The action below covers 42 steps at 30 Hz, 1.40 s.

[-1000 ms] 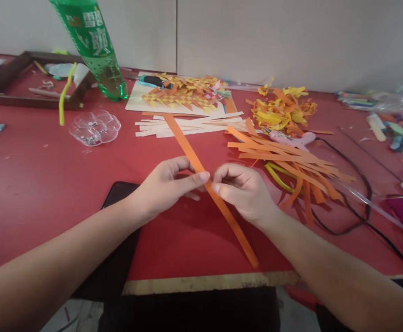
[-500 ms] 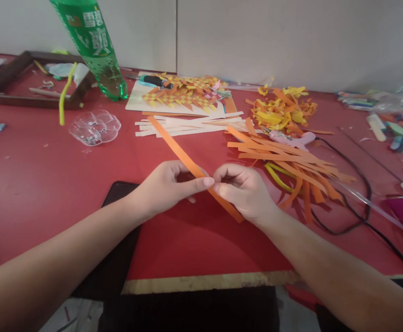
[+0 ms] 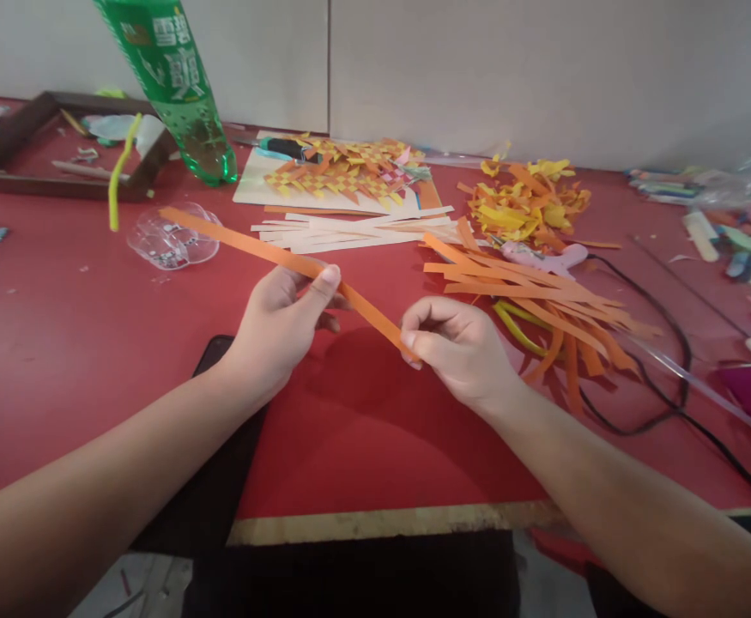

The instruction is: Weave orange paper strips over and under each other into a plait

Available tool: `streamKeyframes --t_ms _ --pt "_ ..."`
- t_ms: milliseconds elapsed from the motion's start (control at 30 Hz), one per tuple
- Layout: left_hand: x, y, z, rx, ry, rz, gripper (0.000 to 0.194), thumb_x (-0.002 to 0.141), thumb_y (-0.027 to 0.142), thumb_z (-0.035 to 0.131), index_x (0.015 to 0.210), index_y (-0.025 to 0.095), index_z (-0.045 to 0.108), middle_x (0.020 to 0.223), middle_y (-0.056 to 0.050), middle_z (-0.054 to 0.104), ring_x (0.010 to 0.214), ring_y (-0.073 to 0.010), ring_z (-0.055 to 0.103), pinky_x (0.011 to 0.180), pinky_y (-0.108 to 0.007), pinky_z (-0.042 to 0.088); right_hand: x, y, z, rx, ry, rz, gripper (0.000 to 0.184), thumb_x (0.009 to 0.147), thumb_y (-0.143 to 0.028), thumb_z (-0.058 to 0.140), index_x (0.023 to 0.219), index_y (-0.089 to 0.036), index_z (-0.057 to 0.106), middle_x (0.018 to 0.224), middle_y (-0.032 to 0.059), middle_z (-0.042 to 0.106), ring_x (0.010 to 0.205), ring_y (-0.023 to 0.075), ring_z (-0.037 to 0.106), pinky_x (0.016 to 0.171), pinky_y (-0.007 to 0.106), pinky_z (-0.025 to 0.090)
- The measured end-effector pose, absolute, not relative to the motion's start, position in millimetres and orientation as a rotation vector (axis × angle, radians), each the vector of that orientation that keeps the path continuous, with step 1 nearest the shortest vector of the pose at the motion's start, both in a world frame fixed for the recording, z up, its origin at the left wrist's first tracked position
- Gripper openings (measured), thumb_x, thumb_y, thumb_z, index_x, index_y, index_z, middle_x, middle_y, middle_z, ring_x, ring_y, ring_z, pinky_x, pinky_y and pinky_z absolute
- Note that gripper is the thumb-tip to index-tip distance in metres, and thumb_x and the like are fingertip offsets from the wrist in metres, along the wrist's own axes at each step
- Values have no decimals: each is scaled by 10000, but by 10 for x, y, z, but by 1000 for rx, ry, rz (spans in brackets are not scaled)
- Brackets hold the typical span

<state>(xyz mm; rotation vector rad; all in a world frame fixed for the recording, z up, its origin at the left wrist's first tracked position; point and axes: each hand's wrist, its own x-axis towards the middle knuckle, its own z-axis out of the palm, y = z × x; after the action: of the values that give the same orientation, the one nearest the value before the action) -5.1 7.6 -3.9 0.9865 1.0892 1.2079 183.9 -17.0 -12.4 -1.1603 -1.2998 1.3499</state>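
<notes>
An orange paper strip (image 3: 372, 316) slants between my hands above the red table. My left hand (image 3: 285, 313) pinches it near the middle, thumb on top, and its far end reaches over the clear flower-shaped dish (image 3: 172, 236). At the strip's near end, my right hand (image 3: 456, 348) grips it between thumb and fingertips. To the right of my right hand lies a loose pile of orange strips (image 3: 523, 292). Pale strips (image 3: 355, 230) lie beyond my hands, in front of woven orange-and-yellow paper pieces (image 3: 342, 176) on a white sheet.
A green bottle (image 3: 172, 86) stands at the back left beside a dark wooden frame (image 3: 53, 182). Curled yellow and orange scraps (image 3: 529, 206) are heaped at the back right. A pink glue gun (image 3: 548, 257) trails a black cord (image 3: 687, 343). A black flat object (image 3: 214, 481) lies under my left forearm.
My left hand has slid up and left along the strip, away from my right hand. The strip has swung flatter, its far end now farther left. My right hand now grips its near end.
</notes>
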Motion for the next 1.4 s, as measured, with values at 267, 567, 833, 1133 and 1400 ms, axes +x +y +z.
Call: streamKeyframes --t_ms 267,567,833,1133,1400 --pt "-72 131 36 799 1135 1465 287 791 380 783 741 203 563 692 17 571 669 -108 597 527 -191 486 1886 -147 -196 -1076 -1164 1389 105 705 -103 608 646 -185 580 528 -46 550 460 86 469 464 244 338" --pt "-64 63 97 848 820 1013 220 762 296 802 770 193 608 623 58 551 488 -53 515 456 -162 460 1886 -94 -72 -1130 -970 1199 123 718 -208 574 627 -218 493 583 -27 470 506 106 451 465 255 343" --pt "-75 -59 48 1239 686 105 275 740 317 802 880 172 614 741 -6 670 590 -121 654 540 -220 542 1827 -165 -173 -1171 -1186 1424 249 845 -396 677 703 -194 646 553 -36 526 503 98 465 481 243 357" --pt "-29 35 60 966 928 967 324 794 372 765 992 187 587 932 -2 630 654 -76 626 595 -199 587 1921 -200 -157 -1094 -1376 1556 269 754 -223 577 517 -197 453 533 -36 421 509 106 352 516 285 237" --pt "-49 40 98 871 867 1085 139 803 243 716 884 186 620 767 31 637 646 -90 655 623 -202 578 1910 -212 -108 -1098 -1478 1583 304 707 -181 533 491 -205 322 533 -52 289 513 94 253 518 292 171"
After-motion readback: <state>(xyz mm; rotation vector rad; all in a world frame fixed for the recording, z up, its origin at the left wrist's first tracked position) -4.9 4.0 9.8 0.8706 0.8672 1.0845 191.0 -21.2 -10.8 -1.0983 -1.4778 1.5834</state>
